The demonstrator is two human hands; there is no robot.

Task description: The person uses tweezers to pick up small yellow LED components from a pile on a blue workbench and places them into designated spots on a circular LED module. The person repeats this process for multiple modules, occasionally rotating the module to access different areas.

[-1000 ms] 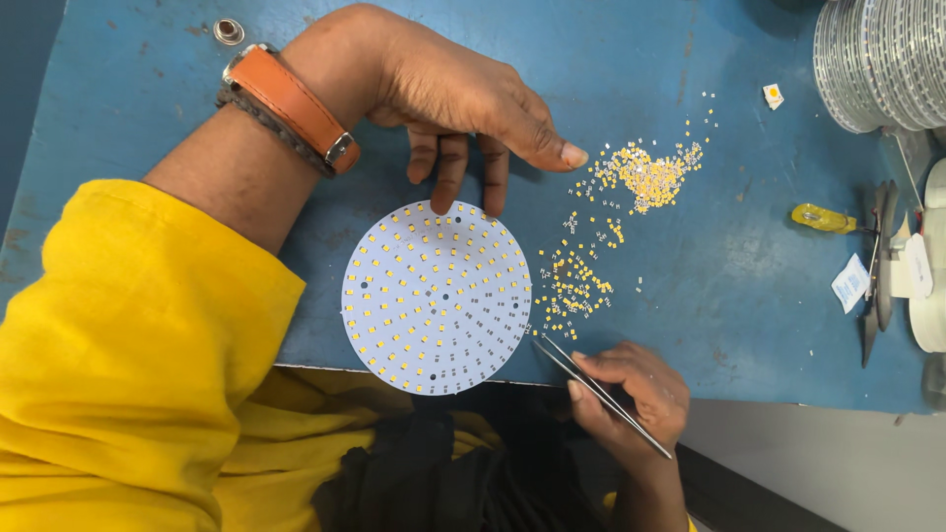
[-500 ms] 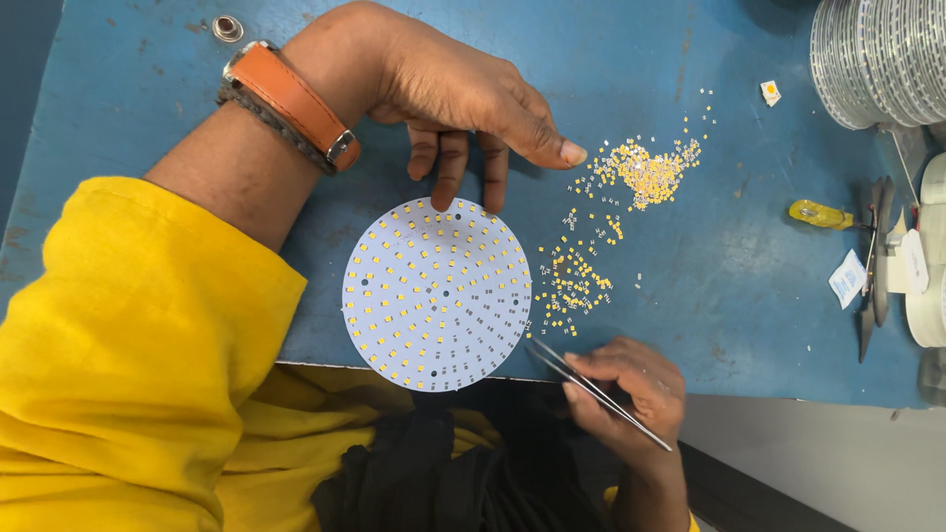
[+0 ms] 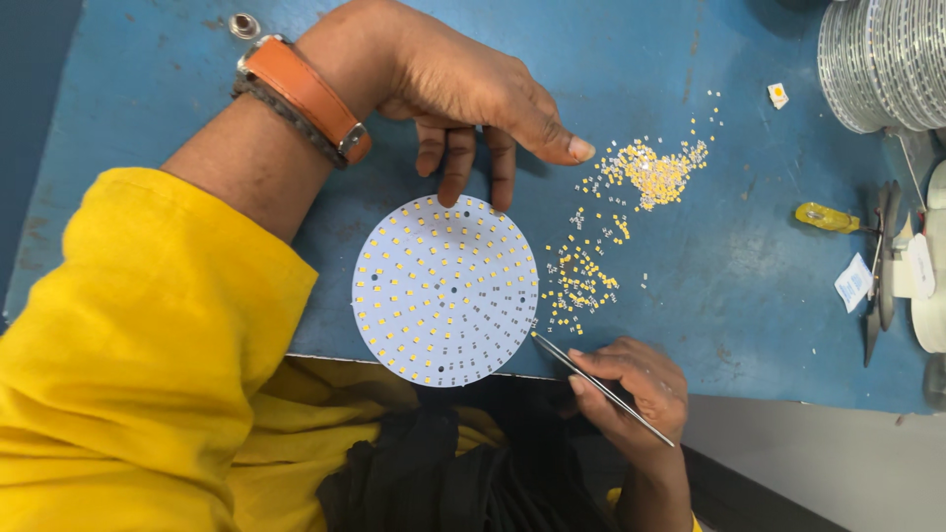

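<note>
the round white board (image 3: 445,291) lies flat at the near edge of the blue table (image 3: 690,39), dotted with rings of small yellow chips, with bare pads toward its lower right. the left hand (image 3: 453,89) rests at its far rim, fingers loosely spread, fingertips touching the edge. the right hand (image 3: 631,389) pinches slim metal tweezers (image 3: 601,389), their tip at the board's right rim. loose yellow chips (image 3: 655,175) lie scattered just beside it.

Tweezers (image 3: 601,386) in the right hand (image 3: 631,386), tip now nearer the round board (image 3: 445,291).
</note>
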